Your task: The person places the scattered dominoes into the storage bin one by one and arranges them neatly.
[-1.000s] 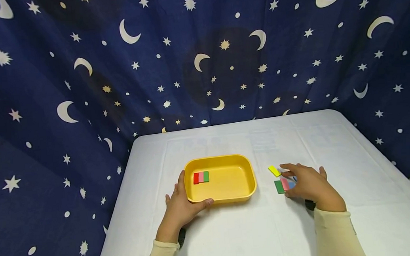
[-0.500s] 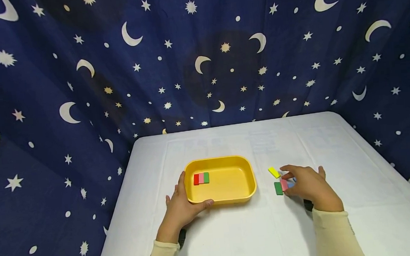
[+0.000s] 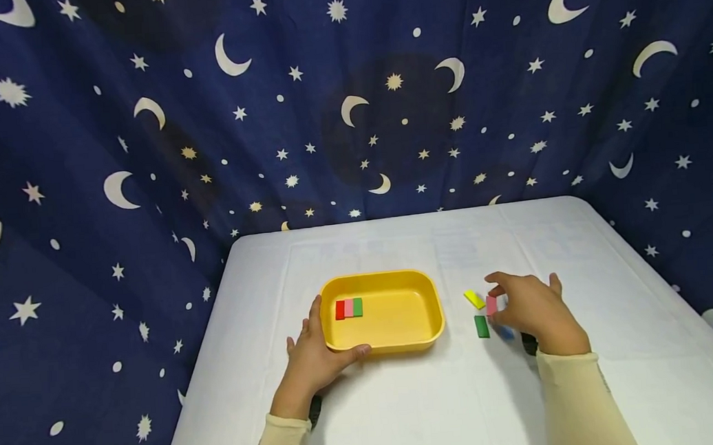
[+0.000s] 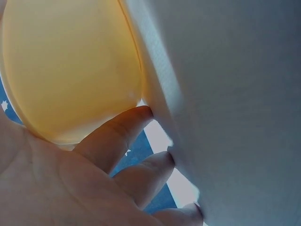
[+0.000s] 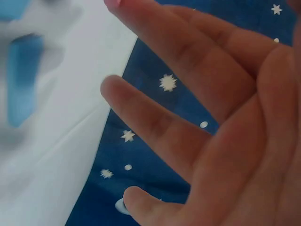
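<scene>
A yellow tray [image 3: 408, 337] stands on the table, with a red tile [image 3: 340, 310], a pink tile [image 3: 349, 308] and a green tile [image 3: 357, 307] side by side in its left part. My left hand [image 3: 316, 360] holds the tray's near left corner, thumb at the front, fingers along the left side. To the right of the tray, my right hand [image 3: 533, 310] pinches another pink tile [image 3: 491, 305] between thumb and fingers, just above the table. Close by lie a yellow tile [image 3: 474, 300], a green tile [image 3: 482, 326] and a blue piece [image 3: 505, 332] partly under the hand.
The white-covered table [image 3: 432, 410] ends at a dark blue curtain [image 3: 299, 116] printed with moons and stars. In the right wrist view, two blurred blue pieces show on the table, one a long blue tile [image 5: 23, 80].
My right hand has lifted the pink tile from beside the green tile and moved slightly up and left. The left hand stays on the tray.
</scene>
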A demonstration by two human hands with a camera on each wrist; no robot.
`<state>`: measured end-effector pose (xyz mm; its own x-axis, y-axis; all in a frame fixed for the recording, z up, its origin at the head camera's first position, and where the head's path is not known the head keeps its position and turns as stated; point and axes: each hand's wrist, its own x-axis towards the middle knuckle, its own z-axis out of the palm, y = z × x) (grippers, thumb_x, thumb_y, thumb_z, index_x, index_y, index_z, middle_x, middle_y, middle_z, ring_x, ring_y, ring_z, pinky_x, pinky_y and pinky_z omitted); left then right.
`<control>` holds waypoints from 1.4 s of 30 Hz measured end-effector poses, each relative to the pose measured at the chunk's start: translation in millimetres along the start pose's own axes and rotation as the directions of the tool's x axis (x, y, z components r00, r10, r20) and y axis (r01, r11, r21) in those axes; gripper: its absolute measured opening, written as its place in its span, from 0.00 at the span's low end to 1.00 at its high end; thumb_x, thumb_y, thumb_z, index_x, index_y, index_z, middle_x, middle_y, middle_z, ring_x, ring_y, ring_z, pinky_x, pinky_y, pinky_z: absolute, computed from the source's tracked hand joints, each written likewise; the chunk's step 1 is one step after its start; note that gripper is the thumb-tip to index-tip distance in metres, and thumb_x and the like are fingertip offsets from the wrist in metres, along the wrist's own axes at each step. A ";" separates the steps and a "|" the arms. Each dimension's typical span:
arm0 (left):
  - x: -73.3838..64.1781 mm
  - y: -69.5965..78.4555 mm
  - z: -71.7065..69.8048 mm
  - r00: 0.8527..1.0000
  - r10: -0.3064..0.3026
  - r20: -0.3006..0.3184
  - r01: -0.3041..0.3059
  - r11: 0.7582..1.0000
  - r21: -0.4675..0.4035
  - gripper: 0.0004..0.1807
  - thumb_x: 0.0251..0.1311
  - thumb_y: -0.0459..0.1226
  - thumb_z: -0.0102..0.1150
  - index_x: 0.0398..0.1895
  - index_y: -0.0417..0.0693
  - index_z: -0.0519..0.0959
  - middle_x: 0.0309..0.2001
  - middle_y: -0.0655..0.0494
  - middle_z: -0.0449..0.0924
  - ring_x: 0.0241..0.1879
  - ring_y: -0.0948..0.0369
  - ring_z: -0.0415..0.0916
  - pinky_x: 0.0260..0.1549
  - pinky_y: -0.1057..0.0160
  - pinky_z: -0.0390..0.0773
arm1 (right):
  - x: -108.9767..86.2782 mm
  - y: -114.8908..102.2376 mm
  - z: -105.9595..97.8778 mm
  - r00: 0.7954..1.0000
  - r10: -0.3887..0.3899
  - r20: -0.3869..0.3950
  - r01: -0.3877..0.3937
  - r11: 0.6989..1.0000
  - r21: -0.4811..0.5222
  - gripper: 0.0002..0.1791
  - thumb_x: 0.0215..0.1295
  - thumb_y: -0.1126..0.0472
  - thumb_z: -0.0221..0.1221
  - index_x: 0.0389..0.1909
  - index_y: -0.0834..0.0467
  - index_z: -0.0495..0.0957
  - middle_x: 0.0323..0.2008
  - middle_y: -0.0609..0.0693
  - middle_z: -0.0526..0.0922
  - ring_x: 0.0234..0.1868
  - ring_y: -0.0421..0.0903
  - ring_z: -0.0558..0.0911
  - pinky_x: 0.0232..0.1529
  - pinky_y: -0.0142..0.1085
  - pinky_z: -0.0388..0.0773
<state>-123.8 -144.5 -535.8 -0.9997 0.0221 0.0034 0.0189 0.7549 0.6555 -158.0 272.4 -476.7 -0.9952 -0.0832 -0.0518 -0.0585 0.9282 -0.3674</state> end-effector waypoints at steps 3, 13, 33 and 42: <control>1.7 -0.6 -1.8 1.000 -0.003 -0.003 0.003 1.000 0.003 0.83 0.31 0.82 0.70 0.88 0.63 0.37 0.74 0.42 0.70 0.79 0.42 0.56 0.71 0.23 0.40 | 9.1 -11.1 -6.1 0.998 -0.054 -0.031 0.054 0.998 -0.013 0.41 0.51 0.58 0.79 0.68 0.57 0.77 0.48 0.51 0.90 0.53 0.61 0.84 0.68 0.80 0.36; 2.7 -2.8 -1.5 1.000 -0.008 -0.008 0.008 1.000 0.006 0.83 0.30 0.83 0.69 0.88 0.62 0.40 0.73 0.42 0.72 0.79 0.41 0.56 0.72 0.23 0.39 | 34.2 -50.2 -10.6 0.977 -0.197 -0.082 0.196 0.980 -0.023 0.37 0.57 0.53 0.76 0.68 0.54 0.77 0.45 0.47 0.88 0.44 0.53 0.83 0.49 0.56 0.81; 4.2 -2.6 -2.0 1.000 -0.005 -0.008 0.005 1.000 0.014 0.82 0.30 0.84 0.68 0.88 0.63 0.40 0.73 0.44 0.72 0.78 0.40 0.58 0.71 0.22 0.40 | 65.9 -143.4 10.9 0.911 -0.408 -0.057 0.411 0.908 0.073 0.32 0.59 0.53 0.77 0.65 0.52 0.80 0.48 0.45 0.88 0.51 0.50 0.83 0.62 0.53 0.78; 1.0 -1.3 -2.5 1.000 -0.003 -0.009 0.003 1.000 0.007 0.82 0.32 0.82 0.70 0.88 0.59 0.41 0.73 0.44 0.72 0.77 0.38 0.59 0.70 0.21 0.42 | 74.3 -177.1 31.9 0.871 -0.492 -0.010 0.492 0.870 0.045 0.31 0.57 0.54 0.77 0.62 0.53 0.82 0.42 0.43 0.87 0.41 0.45 0.82 0.51 0.46 0.83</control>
<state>-124.8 -147.1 -534.7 -0.9999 0.0137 0.0081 0.0156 0.7596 0.6502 -219.1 90.2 -445.1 -0.8386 -0.5251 0.1450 -0.5365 0.7498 -0.3872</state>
